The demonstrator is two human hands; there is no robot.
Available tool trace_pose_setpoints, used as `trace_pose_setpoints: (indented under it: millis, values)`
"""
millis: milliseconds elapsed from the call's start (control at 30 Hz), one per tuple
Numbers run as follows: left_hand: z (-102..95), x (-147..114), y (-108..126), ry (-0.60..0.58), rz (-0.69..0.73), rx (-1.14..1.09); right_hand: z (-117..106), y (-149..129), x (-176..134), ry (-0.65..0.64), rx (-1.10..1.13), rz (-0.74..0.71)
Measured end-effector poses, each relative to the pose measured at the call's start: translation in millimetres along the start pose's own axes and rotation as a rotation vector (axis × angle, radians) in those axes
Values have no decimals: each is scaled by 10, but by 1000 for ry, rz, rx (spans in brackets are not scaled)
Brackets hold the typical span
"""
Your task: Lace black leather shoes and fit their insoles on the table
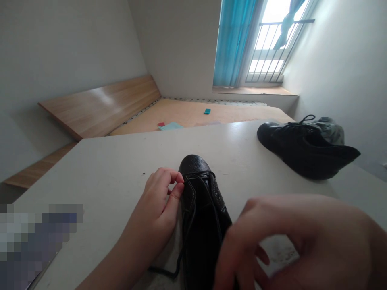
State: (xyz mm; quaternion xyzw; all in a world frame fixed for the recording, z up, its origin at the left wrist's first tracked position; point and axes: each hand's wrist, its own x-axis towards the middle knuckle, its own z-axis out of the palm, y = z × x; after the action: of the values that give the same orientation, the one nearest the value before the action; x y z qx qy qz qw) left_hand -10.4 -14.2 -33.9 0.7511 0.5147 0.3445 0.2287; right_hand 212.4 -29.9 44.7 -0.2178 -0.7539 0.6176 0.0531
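Note:
A black leather shoe (195, 165) stands on the white table with its toe pointing away from me. Its black shoelace (197, 215) crosses near the toe, and a loose end trails out at the lower left. At the left side of the lacing, my left hand (165, 193) pinches the shoelace between thumb and forefinger. My right hand (290, 237) is close to the camera over the shoe's right side, blurred with bent fingers. The bottom edge cuts off its fingertips, so whether they hold anything is hidden.
A second black shoe (302, 147), laced, lies at the table's right, with crumpled clear plastic (331, 129) behind it. Beyond the white table (121, 161) is a bed (187, 108) with a wooden headboard (102, 104). A pixelated patch (33, 245) covers the lower left.

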Motion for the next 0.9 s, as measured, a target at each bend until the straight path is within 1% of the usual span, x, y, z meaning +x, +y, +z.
trace_pose_setpoints:
  millis: [67, 167, 200, 233, 267, 333, 433, 500, 567, 633, 700, 800, 900]
  values:
    - [-1, -10, 12, 12, -21, -5, -2, 75, 29, 255, -61, 16]
    - [-1, -17, 32, 23, -34, -16, -25, 205, 119, 665, -309, 36]
    - [1, -19, 37, 19, -36, -24, -35, 247, 156, 755, -402, 63]
    - [4, -21, 42, 11, -39, -33, -43, 286, 191, 810, -476, 90]
    - [7, -26, 47, 7, -40, -42, -48, 320, 224, 833, -521, 109]
    - [9, -42, 62, 28, -10, -46, -48, 369, 277, 824, -525, 110]
    - [-4, -74, 97, 110, 94, 17, -32, 405, 319, 802, -485, 73]
    - [-22, -89, 119, 122, 160, 74, -21, 411, 327, 797, -474, 51]
    - [-40, -91, 127, 90, 196, 113, -15, 407, 325, 787, -447, 38]
    - [-51, -78, 119, 46, 200, 127, -13, 397, 321, 774, -413, 29]
    - [-56, -54, 99, -10, 176, 112, -15, 389, 319, 766, -385, 19]
    - [-58, -20, 72, -89, 95, 47, -24, 388, 323, 762, -351, 12]
    - [-58, -20, 80, -110, 75, -10, -36, 397, 334, 767, -332, 21]
